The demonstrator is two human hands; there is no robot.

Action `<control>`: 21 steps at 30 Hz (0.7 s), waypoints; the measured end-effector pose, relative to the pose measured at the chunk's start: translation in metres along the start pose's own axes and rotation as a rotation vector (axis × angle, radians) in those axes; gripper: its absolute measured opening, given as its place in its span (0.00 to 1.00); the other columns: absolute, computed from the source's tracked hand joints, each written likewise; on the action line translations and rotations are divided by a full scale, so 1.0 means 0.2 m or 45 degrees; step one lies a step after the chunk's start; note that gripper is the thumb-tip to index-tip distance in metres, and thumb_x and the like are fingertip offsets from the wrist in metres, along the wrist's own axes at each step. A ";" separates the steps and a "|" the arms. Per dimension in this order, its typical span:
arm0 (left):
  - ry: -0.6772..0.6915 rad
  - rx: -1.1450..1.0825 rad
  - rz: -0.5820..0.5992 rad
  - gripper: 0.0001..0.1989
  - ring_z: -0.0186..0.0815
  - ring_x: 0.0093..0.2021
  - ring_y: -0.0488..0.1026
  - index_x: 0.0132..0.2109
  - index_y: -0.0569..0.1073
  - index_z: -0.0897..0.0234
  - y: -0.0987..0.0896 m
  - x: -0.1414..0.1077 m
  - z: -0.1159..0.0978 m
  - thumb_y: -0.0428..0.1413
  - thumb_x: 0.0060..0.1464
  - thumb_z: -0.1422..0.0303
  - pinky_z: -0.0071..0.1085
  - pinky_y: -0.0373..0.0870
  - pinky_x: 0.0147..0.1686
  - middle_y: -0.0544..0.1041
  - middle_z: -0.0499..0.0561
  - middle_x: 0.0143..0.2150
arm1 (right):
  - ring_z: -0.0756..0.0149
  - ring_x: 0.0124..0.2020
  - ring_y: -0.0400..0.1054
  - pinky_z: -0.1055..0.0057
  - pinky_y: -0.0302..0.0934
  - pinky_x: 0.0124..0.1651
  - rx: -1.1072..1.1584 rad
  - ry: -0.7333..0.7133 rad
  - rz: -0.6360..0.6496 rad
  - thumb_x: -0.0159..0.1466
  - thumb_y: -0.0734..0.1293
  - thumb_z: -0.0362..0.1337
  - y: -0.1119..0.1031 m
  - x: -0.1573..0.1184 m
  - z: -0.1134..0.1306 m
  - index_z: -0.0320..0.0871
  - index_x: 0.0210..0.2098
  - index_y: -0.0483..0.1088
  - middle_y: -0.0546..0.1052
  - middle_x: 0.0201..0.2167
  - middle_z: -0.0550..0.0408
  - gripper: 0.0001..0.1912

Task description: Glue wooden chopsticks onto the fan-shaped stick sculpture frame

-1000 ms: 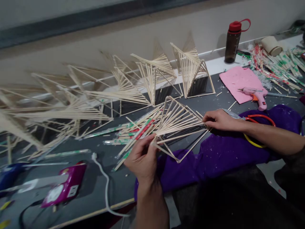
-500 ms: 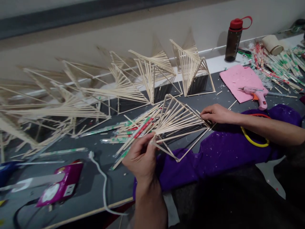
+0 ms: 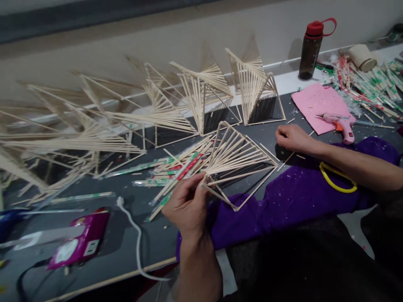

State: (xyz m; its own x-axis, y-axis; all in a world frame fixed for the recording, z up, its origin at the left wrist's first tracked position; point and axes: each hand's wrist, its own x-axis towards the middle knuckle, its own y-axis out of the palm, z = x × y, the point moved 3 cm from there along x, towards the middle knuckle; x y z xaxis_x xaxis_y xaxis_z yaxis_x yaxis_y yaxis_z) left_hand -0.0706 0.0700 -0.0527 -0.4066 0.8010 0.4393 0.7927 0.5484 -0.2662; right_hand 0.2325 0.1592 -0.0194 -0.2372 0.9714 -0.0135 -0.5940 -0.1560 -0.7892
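A frame of glued wooden chopsticks (image 3: 241, 157), its sticks fanned into a twisted surface, is tilted in front of me. My left hand (image 3: 187, 203) pinches its near-left corner between thumb and fingers. Away from the frame's right corner, my right hand (image 3: 291, 139) is curled closed above the grey table, and no stick shows in it. Loose chopsticks (image 3: 179, 167), some in printed paper-and-plastic sleeves, lie behind and left of my left hand. Beneath the frame's lower corner and my right forearm is a purple cloth (image 3: 267, 214).
Several similar stick models (image 3: 201, 100) stand along the wall. A pink glue gun (image 3: 340, 123) rests on a pink sheet (image 3: 316, 102), near a red-capped bottle (image 3: 310, 54). A white cable (image 3: 137, 235) and a magenta device (image 3: 80, 239) lie at left. A yellow ring (image 3: 338, 180) is under my right forearm.
My right hand has let go of the frame's right corner and moved up and right. My left hand still grips the frame, which has stayed nearly in place.
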 end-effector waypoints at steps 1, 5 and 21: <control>-0.013 0.006 0.003 0.09 0.30 0.23 0.74 0.38 0.82 0.60 0.00 0.00 0.00 0.65 0.49 0.64 0.27 0.72 0.25 0.80 0.46 0.30 | 0.72 0.23 0.58 0.72 0.48 0.29 0.011 0.027 -0.013 0.61 0.59 0.29 -0.02 -0.01 -0.01 0.41 0.22 0.66 0.67 0.19 0.58 0.11; -0.021 -0.026 0.019 0.09 0.29 0.22 0.72 0.39 0.83 0.59 0.00 -0.01 0.00 0.65 0.49 0.64 0.27 0.70 0.24 0.79 0.46 0.29 | 0.72 0.20 0.61 0.73 0.51 0.27 0.191 0.037 0.163 0.63 0.61 0.35 -0.02 -0.06 0.00 0.40 0.24 0.69 0.68 0.17 0.59 0.12; 0.033 0.010 -0.022 0.09 0.31 0.26 0.74 0.39 0.83 0.58 -0.01 0.02 0.04 0.66 0.48 0.65 0.28 0.73 0.28 0.81 0.45 0.31 | 0.69 0.29 0.68 0.74 0.51 0.31 -0.103 -0.266 0.297 0.61 0.66 0.32 0.14 -0.09 0.07 0.38 0.36 0.79 0.80 0.29 0.53 0.08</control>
State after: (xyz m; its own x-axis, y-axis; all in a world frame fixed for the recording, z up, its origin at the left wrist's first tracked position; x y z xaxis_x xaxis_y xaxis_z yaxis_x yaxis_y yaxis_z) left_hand -0.0777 0.0735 -0.0574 -0.4084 0.7849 0.4660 0.7819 0.5642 -0.2651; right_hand 0.2085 0.1351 -0.0330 -0.5178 0.8517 -0.0801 -0.4438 -0.3475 -0.8260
